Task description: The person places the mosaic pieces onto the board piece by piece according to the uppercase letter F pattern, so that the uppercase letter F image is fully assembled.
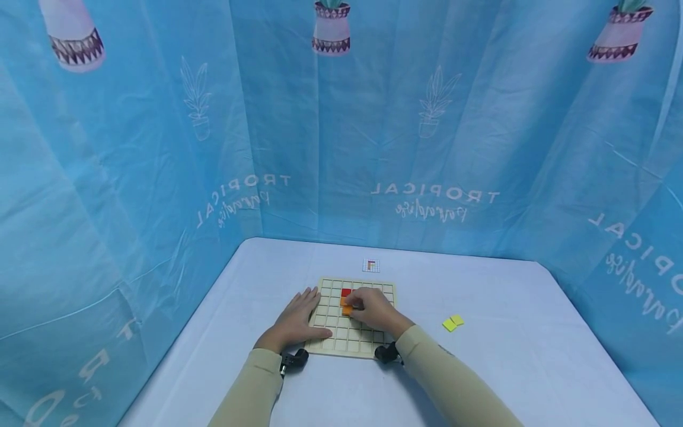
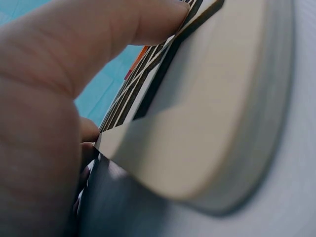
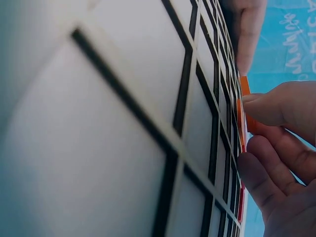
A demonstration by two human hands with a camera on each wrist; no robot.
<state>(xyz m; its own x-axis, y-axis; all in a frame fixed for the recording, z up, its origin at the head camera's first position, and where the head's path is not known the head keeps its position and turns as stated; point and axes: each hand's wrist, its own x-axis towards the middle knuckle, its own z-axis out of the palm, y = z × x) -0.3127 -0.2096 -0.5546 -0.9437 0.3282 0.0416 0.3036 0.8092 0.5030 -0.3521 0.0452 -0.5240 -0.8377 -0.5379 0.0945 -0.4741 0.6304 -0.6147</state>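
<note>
A pale wooden grid board [image 1: 341, 347] lies on the table, with a red tile [image 1: 346, 292] and an orange tile [image 1: 343, 301] in its upper part. My left hand [image 1: 294, 321] rests along the board's left side, fingers extended and thumb across its lower left corner. Over the middle of the board, my right hand [image 1: 376, 309] pinches another orange tile [image 1: 347, 311] between thumb and finger. That tile is tilted up from the grid in the right wrist view, where the right thumb [image 3: 276, 103] presses it. The right fingers partly cover the coloured tiles.
Two yellow tiles [image 1: 450, 325] lie on the white table to the right of the board. A small printed grid card [image 1: 371, 265] with a coloured pattern lies behind the board. Blue curtains [image 1: 373, 148] hang round the table's back and sides.
</note>
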